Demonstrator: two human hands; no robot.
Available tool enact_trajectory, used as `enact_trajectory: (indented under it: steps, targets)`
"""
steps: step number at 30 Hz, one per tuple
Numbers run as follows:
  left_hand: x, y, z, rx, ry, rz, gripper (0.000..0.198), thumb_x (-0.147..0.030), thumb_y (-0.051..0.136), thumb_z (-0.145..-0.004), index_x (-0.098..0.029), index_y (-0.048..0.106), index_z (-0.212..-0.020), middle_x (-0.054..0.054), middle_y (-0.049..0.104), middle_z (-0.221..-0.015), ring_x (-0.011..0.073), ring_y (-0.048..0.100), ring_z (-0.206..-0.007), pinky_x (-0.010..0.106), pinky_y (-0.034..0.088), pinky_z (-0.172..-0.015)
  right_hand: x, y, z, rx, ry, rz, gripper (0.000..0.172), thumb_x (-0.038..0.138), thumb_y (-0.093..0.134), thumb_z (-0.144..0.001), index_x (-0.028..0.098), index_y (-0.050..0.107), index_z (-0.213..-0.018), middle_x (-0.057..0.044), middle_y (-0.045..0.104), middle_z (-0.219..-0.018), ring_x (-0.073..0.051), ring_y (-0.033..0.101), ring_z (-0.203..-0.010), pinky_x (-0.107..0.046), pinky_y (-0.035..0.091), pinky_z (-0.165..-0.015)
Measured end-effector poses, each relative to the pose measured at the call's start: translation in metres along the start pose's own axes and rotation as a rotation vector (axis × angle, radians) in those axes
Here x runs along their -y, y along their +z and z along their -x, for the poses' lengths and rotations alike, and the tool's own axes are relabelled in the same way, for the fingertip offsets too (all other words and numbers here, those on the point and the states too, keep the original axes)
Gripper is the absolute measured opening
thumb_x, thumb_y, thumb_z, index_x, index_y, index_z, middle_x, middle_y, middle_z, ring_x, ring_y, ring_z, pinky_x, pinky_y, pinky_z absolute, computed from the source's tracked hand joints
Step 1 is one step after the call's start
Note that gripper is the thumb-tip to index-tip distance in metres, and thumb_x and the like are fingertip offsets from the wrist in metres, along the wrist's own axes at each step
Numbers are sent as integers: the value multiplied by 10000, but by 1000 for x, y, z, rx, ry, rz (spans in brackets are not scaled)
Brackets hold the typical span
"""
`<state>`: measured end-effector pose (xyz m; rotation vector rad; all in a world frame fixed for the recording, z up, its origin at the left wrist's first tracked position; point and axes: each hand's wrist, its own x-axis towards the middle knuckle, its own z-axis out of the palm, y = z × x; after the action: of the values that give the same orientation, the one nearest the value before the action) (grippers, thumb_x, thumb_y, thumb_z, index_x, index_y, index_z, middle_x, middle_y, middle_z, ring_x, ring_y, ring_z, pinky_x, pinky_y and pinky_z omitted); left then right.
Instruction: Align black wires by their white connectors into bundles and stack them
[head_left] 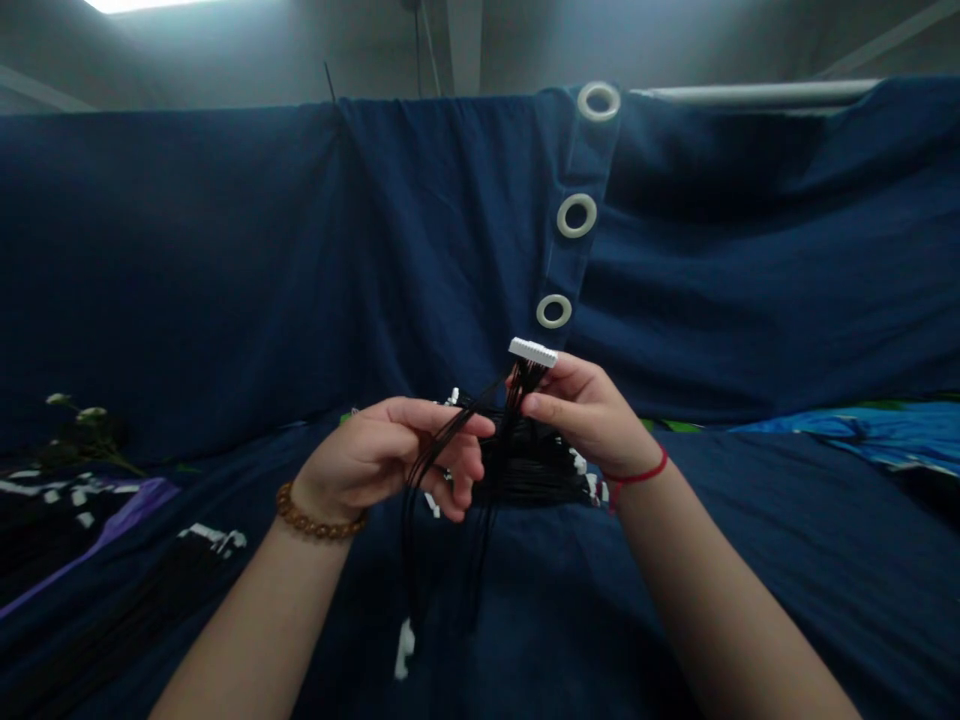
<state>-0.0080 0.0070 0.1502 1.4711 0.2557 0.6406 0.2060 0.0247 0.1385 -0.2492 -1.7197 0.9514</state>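
My right hand (pixel 581 410) is closed round a bundle of thin black wires just below a flat white connector (pixel 533 351), held upright above the fingers. My left hand (pixel 390 450), with a brown bead bracelet on the wrist, pinches a few of these black wires (pixel 435 455) between thumb and forefinger. The wires hang down between my forearms, and a small white connector (pixel 405 648) dangles at the lower end. A pile of more black wire harnesses (pixel 536 470) lies on the blue cloth behind my hands.
A dark blue curtain (pixel 225 260) with white eyelet rings (pixel 577 215) hangs behind and covers the surface. Other black harnesses with white ends (pixel 210 540) lie at the left, beside purple fabric (pixel 127 510). Bright blue cloth (pixel 862 430) lies at the right.
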Motion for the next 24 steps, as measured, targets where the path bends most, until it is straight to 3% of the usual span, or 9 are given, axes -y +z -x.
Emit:
enact_trajectory:
  steps: [4, 7, 10, 15, 20, 24]
  targets:
    - [6, 7, -7, -276, 101, -279, 112, -73, 621, -676, -140, 637, -764, -1, 606, -678, 114, 572, -617, 228, 483, -569, 3, 6, -1, 8, 6, 46, 166, 209, 661, -743, 182, 601, -896, 2, 628, -793, -117, 597, -735, -239, 481, -681]
    - [11, 13, -15, -403, 160, -418, 273, -102, 738, -580, -160, 515, -725, -44, 545, -689, 94, 516, -637, 202, 426, -579, 5, 10, -2, 23, 16, 105, 143, 210, 651, -750, 170, 591, -872, 0, 622, -779, -118, 595, -721, -235, 475, -661]
    - [14, 17, -21, -462, 180, -495, 339, -187, 754, -576, -177, 458, -740, -51, 510, -692, 106, 500, -643, 216, 407, -579, 3, 12, -4, 37, 24, 191, 160, 236, 646, -752, 160, 582, -877, -12, 614, -792, -130, 589, -729, -243, 466, -654]
    - [18, 18, -25, -537, 194, -677, 248, -287, 677, -677, -170, 521, -831, -11, 550, -760, 150, 539, -724, 263, 433, -667, -2, 14, -5, 23, 8, 362, 241, 252, 618, -771, 158, 517, -969, -3, 587, -743, -126, 557, -665, -237, 434, -589]
    - [20, 17, -25, -579, 199, -859, 151, -288, 560, -780, -175, 535, -876, 2, 562, -785, 166, 555, -748, 275, 439, -685, 0, 16, -5, -37, -79, 591, 119, 219, 605, -772, 166, 556, -866, 1, 571, -746, -129, 526, -687, -243, 399, -635]
    - [21, 19, -26, -572, 210, -856, 134, -287, 440, -854, -183, 492, -921, -28, 509, -683, 125, 520, -618, 240, 420, -594, 3, 18, -6, -110, -146, 727, 33, 201, 582, -782, 179, 574, -806, -9, 581, -786, -147, 518, -744, -255, 367, -688]
